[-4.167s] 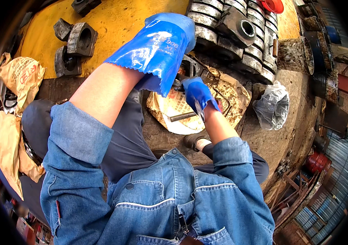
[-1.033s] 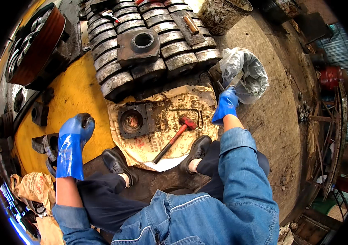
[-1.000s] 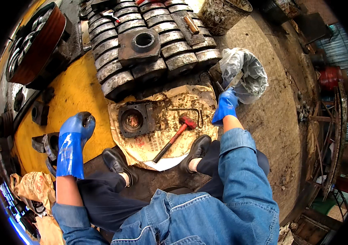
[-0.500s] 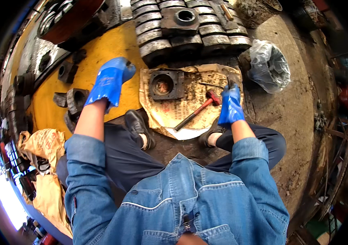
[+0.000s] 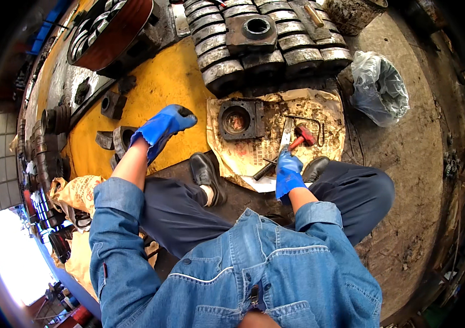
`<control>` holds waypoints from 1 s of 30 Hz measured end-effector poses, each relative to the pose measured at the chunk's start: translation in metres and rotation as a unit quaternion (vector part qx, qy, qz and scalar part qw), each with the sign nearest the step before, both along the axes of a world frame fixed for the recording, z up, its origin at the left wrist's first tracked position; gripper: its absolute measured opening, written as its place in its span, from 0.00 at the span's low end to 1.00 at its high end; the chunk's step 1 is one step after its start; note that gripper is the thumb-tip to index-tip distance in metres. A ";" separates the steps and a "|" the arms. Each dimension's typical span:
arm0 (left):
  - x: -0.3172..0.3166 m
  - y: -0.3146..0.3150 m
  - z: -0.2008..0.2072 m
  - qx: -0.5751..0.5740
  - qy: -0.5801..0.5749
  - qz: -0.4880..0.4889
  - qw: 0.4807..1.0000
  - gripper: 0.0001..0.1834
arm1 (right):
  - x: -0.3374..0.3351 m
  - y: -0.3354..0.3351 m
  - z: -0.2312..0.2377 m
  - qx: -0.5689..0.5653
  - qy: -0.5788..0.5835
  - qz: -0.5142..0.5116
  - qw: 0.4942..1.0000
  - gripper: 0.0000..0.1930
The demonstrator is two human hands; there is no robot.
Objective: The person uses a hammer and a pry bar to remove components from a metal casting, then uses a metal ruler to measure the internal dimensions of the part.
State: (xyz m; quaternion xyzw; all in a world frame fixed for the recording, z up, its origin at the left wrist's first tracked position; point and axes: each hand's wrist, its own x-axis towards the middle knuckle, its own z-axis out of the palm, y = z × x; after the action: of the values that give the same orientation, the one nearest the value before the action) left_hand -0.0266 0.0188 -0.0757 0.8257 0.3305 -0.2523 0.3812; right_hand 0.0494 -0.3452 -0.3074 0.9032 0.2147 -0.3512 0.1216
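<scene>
Right hand (image 5: pixel 288 164), gloved blue: closed around the lower end of a flat blade (image 5: pixel 286 133), which points away from the person. Grip at 1 end only, apparently to leave the working length free. A short dark rod (image 5: pixel 269 160) juts out beside the fingers; whether the hand holds it too cannot be told.

Left hand (image 5: pixel 171 121), gloved blue: raised over the yellow sheet (image 5: pixel 180 71), fingers partly curled, tips dark. Nothing shows in it, but the palm is hidden, so whether it is empty cannot be told. It touches no part in view.

Paper sack (image 5: pixel 232 157): spread flat between the feet, stained dark; probably a ground cover that catches grease. It bears 3 items within easy reach: the square housing (image 5: pixel 237 119), the hammer (image 5: pixel 305 135) and a bent rod (image 5: pixel 322 132).

Clear plastic bag (image 5: pixel 368 82): stands open beyond the sack's right edge, probably a container kept close to the right hand.

Metal parts (image 5: pixel 217 66): ranked in tight rows beyond the sack, seemingly stacked so to save room; 1 ported block (image 5: pixel 243 37) sits on top.

Condition, blade: pale, straight, narrow; over the sack, between housing and hammer head.

Condition, housing: dark, flat-faced, round bore, rust-brown centre.
</scene>
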 end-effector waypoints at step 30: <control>0.039 0.003 -0.236 -0.186 0.147 0.137 0.962 0.32 | 0.097 0.123 0.017 0.407 -0.143 -0.125 0.894 0.19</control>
State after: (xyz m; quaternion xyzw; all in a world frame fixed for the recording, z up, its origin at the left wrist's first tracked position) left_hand 0.0125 0.0219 -0.3113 0.6406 0.4402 -0.3734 0.5064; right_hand 0.1459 -0.2221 -0.2901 0.9337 0.2043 -0.1121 -0.2717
